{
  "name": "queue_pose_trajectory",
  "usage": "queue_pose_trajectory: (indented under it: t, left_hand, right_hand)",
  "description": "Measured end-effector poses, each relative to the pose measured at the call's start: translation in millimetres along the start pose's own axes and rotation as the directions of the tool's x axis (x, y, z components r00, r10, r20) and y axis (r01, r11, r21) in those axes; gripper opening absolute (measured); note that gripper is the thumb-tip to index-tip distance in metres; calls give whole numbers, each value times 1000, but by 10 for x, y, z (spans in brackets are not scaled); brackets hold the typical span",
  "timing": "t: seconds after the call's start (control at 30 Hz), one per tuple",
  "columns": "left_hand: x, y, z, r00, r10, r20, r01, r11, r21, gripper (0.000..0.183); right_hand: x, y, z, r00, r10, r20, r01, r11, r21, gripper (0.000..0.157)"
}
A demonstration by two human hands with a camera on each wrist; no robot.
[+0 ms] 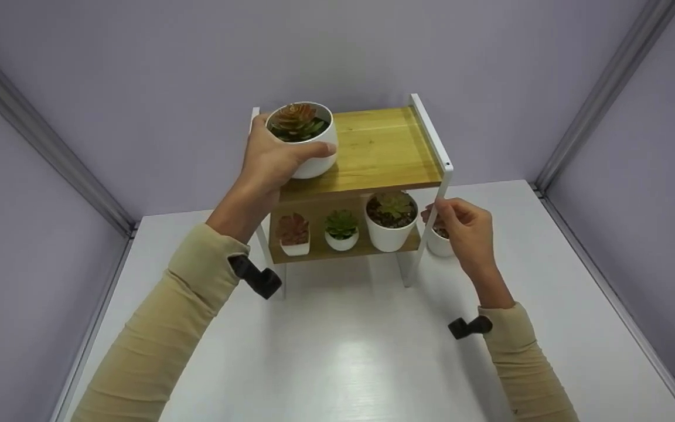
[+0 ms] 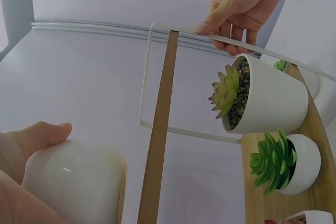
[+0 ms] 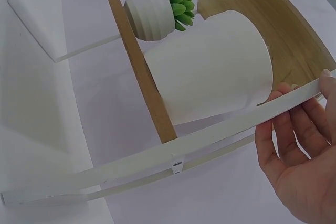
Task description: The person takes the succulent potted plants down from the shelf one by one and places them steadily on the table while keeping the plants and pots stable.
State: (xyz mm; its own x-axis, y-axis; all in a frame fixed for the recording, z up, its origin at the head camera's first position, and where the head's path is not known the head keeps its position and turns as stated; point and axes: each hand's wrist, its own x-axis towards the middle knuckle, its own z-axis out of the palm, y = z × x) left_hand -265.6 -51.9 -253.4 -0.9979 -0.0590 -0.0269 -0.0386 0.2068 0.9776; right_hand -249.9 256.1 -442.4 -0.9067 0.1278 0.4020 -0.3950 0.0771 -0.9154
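My left hand [image 1: 268,155] grips a rounded white pot [image 1: 316,168] with a reddish-green succulent [image 1: 295,120], thumb across its front. This pot is at the left end of the upper wooden board [image 1: 381,146] of a two-tier plant stand. In the left wrist view, the thumb lies along the pot's smooth side. My right hand [image 1: 471,231] holds the stand's white right front upright [image 3: 226,128] just below the upper board, thumb on one side and fingers on the other.
On the lower board [image 1: 320,255] stand a square pot [image 1: 295,249] with a red plant, a small ribbed pot [image 3: 149,14] with a green succulent, and a larger white pot [image 1: 390,237]. Another white pot [image 1: 440,246] stands on the white table right of the stand, partly behind my right hand. Grey walls enclose the table.
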Motion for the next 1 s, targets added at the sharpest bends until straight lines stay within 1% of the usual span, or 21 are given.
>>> queue_pose_trajectory:
  t: [0.23,0.37,0.5,0.63,0.87,1.0]
  left_hand:
    - [-95,32,32,999,16,34,-16,1000,27,95]
    - [-143,65,61,999,22,49,-23,999,35,97]
    - [-202,90,83,997,44,66,-49,996,73,103]
    - [-252,100,104,994,63,87,-70,995,77,104]
    - [-308,81,111,988,75,136,-83,995,55,95]
    - [-348,73,97,984,79,161,-90,994,60,93]
  right_hand:
    - [-2,5,0,1000,-22,13,22,1000,20,31]
    - [1,3,6,999,-34,15,33,999,34,31]
    - [2,3,1,999,-32,9,32,999,17,28]
    - [1,-2,-12,1000,-26,5,26,1000,-10,28]
    - [5,1,-16,1000,-18,2,18,1000,-2,28]
    - [5,7,-20,1000,-18,3,18,1000,2,30]
